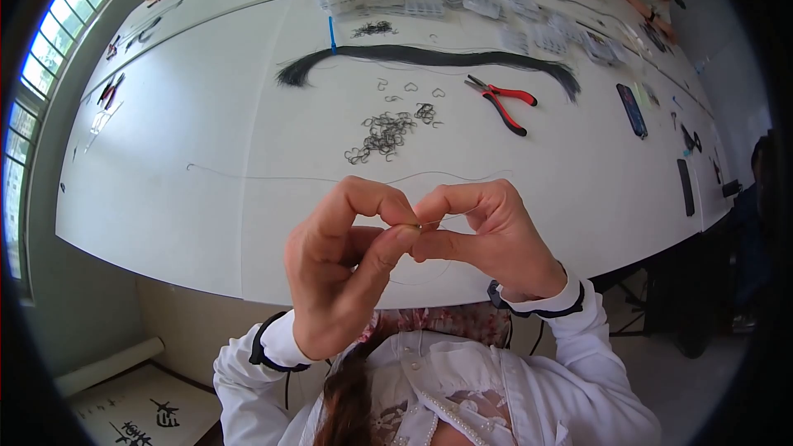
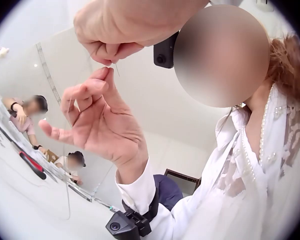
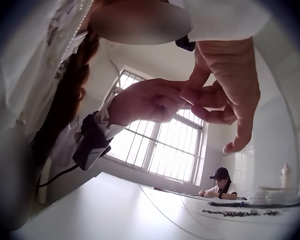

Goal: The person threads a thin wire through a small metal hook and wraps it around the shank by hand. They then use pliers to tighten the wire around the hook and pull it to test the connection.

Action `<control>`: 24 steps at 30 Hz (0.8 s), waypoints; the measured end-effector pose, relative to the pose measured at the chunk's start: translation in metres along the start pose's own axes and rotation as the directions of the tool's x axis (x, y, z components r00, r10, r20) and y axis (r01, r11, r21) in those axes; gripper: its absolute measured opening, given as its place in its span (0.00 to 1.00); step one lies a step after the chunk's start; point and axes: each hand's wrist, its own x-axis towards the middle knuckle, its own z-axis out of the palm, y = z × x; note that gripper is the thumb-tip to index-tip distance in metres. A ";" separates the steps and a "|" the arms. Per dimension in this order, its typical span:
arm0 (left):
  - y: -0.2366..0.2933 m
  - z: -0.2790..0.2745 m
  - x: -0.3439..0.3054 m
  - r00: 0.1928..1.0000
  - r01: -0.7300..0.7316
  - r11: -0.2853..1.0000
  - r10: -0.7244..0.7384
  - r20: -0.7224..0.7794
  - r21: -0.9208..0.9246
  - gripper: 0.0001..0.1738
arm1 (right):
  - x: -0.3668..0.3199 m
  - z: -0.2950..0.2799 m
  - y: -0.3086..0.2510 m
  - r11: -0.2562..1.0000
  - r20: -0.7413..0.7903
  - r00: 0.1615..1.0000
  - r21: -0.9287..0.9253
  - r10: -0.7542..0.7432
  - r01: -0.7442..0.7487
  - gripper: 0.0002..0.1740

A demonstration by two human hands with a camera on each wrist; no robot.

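In front of the chest, the left hand (image 1: 343, 260) and right hand (image 1: 489, 235) meet at their fingertips. Thumb and index finger of the left hand pinch a thin line (image 1: 450, 216), where a tiny speck shows between the tips; I cannot tell what that speck is. The right hand pinches the same line close beside it. From the left wrist, a short stretch of line (image 2: 118, 70) sticks out below the left fingertips. Beyond the hands, another fine dark line (image 1: 273, 177) lies across the table, its left end bent like a hook.
On the white table (image 1: 182, 132) lie a pile of small dark hooks (image 1: 384, 134), red-handled pliers (image 1: 505, 103) and a dark strand bundle (image 1: 429, 54) with a blue tie. Clear plastic boxes (image 1: 421, 2) stand farther back. A phone (image 1: 632, 111) lies at right. Other people sit around the table.
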 end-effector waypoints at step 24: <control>-0.009 0.001 0.000 0.999 0.042 0.974 -0.049 -0.025 -0.224 0.05 | -0.001 0.007 0.013 0.969 -0.018 1.000 0.248 0.024 -0.019 0.05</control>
